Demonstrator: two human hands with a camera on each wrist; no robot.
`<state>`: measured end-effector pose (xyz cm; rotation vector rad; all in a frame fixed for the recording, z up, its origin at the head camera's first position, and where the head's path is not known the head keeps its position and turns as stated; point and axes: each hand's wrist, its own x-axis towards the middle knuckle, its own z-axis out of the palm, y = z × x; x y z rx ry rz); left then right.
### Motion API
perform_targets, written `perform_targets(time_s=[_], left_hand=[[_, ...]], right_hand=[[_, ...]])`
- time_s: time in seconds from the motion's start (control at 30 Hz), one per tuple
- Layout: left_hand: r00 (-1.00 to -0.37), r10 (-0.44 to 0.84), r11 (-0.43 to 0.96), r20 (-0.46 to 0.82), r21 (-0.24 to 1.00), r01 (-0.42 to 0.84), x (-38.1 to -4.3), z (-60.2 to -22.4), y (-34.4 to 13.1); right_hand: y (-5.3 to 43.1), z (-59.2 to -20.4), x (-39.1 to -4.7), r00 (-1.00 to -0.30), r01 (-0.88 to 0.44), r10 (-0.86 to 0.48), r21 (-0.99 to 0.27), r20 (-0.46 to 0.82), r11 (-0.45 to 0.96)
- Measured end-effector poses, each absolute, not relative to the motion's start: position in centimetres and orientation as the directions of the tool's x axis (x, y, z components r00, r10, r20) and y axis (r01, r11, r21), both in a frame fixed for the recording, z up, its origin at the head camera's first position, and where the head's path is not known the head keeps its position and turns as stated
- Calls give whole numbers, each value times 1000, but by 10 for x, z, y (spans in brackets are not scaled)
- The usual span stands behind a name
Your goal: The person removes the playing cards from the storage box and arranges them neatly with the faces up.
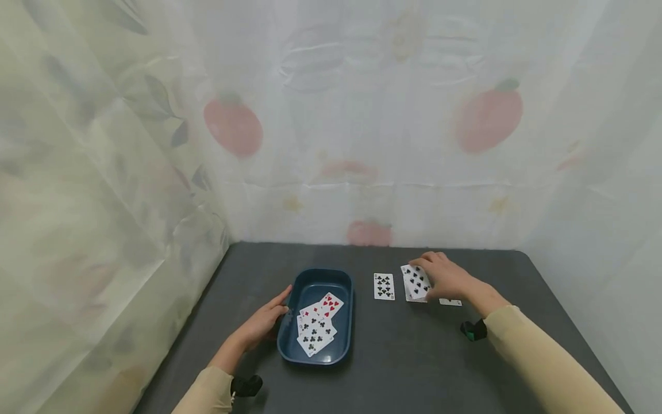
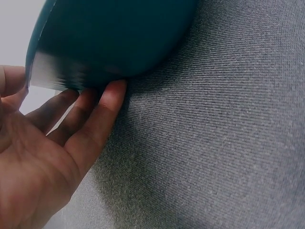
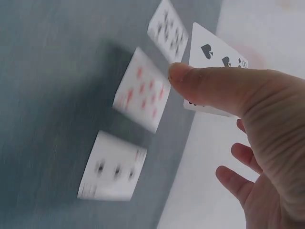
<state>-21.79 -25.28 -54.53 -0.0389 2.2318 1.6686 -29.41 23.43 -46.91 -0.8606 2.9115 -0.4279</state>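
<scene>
A dark blue tray sits left of centre, with several overlapping playing cards face up inside. My left hand holds its left side; in the left wrist view the thumb is at the rim and the fingers press the outer wall. My right hand pinches a spade playing card, tilted above the table. In the right wrist view the thumb crosses the front of this spade card; the fingertips holding its back are hidden.
A club card lies face up right of the tray. Beside it, partly covered in the head view, is a red diamond card. A third card with black pips lies farther right. Printed curtains enclose the grey table.
</scene>
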Motion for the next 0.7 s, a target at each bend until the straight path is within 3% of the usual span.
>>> perform_targets(time_s=[0.23, 0.7], left_hand=[[-940, 169, 309, -297, 921, -236, -217, -545, -253], [-937, 175, 307, -303, 921, -240, -218, -548, -254]], right_hand=[[295, -479, -306, -895, -434, -447, -236, -2, 870], [365, -500, -309, -944, -210, -263, -251, -201, 945]])
